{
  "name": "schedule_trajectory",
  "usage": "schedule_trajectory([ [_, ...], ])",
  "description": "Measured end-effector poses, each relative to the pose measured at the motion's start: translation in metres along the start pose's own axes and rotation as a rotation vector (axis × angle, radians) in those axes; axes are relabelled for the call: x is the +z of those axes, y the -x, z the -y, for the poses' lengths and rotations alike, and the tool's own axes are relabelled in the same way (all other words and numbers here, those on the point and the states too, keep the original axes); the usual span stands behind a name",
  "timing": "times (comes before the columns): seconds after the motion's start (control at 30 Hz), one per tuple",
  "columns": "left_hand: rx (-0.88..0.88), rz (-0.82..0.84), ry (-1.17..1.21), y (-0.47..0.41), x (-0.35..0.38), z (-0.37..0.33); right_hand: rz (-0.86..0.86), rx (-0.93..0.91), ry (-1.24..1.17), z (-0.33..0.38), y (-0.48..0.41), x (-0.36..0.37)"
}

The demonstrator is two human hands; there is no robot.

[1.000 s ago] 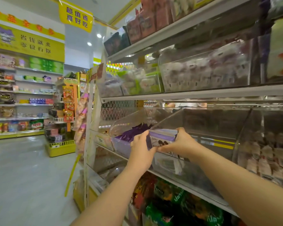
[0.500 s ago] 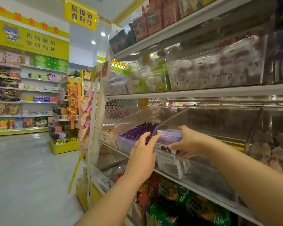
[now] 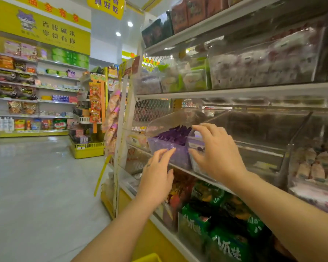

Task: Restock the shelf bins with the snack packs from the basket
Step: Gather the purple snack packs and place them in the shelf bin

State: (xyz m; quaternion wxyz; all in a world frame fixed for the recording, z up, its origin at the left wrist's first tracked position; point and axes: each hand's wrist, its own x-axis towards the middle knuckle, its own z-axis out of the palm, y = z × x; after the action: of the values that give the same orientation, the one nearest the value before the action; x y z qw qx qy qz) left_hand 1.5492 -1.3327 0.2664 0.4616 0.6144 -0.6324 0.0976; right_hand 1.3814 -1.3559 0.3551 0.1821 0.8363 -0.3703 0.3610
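Observation:
A purple and white snack pack (image 3: 196, 146) sits at the left front corner of a clear shelf bin (image 3: 257, 156) on the middle shelf. My right hand (image 3: 219, 155) hovers just in front of the pack with fingers and thumb spread; none of them grips it. My left hand (image 3: 157, 178) is lower and to the left, fingers straight, close to the front of the neighbouring bin (image 3: 176, 157), which is full of purple packs (image 3: 173, 136). That bin's clear lid (image 3: 169, 121) is tilted up. A yellow basket rim (image 3: 148, 258) shows at the bottom edge.
Shelf bins above hold white, green and red packs (image 3: 254, 67). A bin to the right holds pale packs (image 3: 314, 167). Green and dark bags (image 3: 216, 224) fill the lowest shelf. The aisle floor (image 3: 36, 186) opens to the left, with a yellow display stand (image 3: 89, 150) beyond.
Both hands held the snack pack at the bin's mouth; the left hand let go first. Now the pack lies in the bin and my right hand has opened and drawn back.

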Motion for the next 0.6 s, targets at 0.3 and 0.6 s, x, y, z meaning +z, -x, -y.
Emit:
schedule_trajectory([
  [0.3, -0.348, -0.016, -0.073, 0.19, -0.019, 0.096, 0.517, -0.148, -0.346, 0.112, 0.134, 0.133],
  [0.6, -0.829, 0.114, -0.075, 0.365, -0.032, 0.166, 1.104, -0.05, -0.571, 0.192, 0.268, 0.255],
])
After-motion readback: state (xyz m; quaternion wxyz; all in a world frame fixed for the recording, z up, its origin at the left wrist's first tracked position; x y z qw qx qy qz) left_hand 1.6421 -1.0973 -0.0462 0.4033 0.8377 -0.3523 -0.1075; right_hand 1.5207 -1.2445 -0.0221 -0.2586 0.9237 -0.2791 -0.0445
